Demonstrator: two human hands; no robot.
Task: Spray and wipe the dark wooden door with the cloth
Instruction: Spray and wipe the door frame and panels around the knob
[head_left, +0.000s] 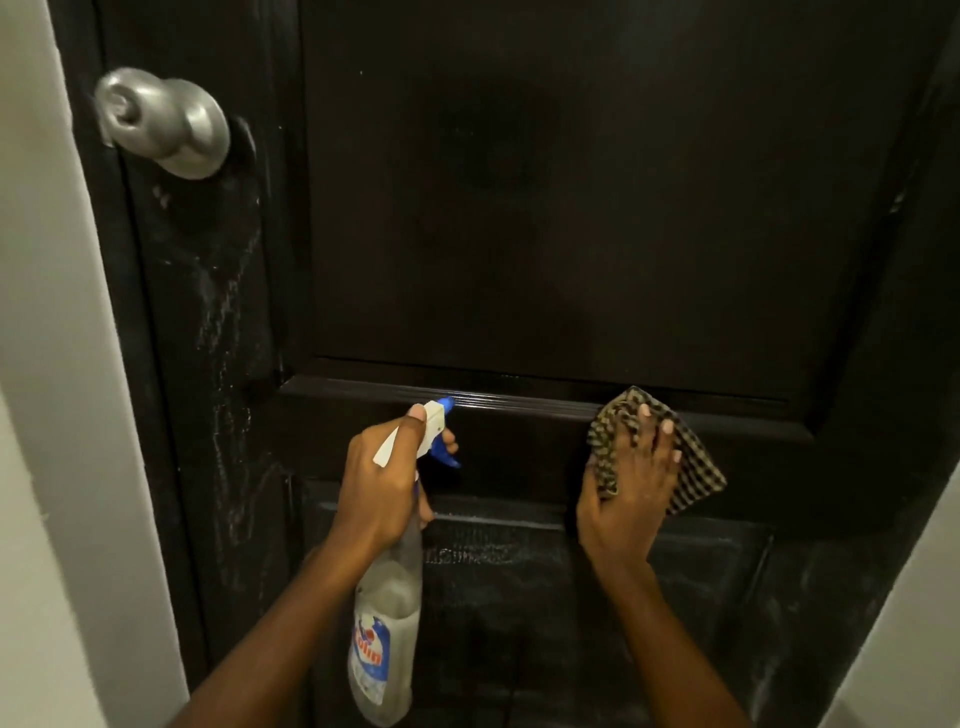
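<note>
Left hand (384, 483) clenched round neck of clear plastic spray bottle with white-and-blue trigger head (387, 613), nozzle toward door. Right hand (631, 483) flat, fingers spread, presses brown-and-cream checked cloth (696, 467) on middle rail of dark wooden panelled door (519, 208), toward right edge. Bottle probably light, smooth; neck is best hold. Cloth soft, limp; palm pressure keeps it. Door hard, glossy, grooved; whitish streaks along left edge under round silver metal knob (161, 122). Pale walls (52, 364) close on both sides, light dim.

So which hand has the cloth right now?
The right hand, pressing the checked cloth flat against the door; the left hand grips the spray bottle instead.
</note>
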